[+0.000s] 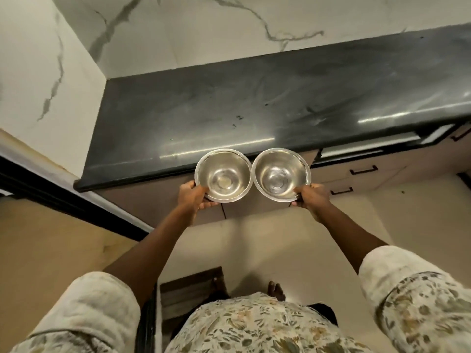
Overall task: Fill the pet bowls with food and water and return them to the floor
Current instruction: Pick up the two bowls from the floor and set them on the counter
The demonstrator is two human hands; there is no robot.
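Two shiny steel pet bowls are held side by side, rims touching, at the front edge of a dark counter. My left hand (194, 197) grips the near rim of the left bowl (223, 174). My right hand (311, 200) grips the near rim of the right bowl (281, 174). Both bowls look bare inside, with only reflections on the metal. Whether they rest on the counter edge or hang just before it, I cannot tell.
The dark stone counter (254, 103) runs left to right under a white marble wall (178, 29). Beige cabinet drawers with black handles (363, 170) sit below at the right. A dark-framed doorway edge (63, 197) is at the left. A striped mat (193, 281) lies by my feet.
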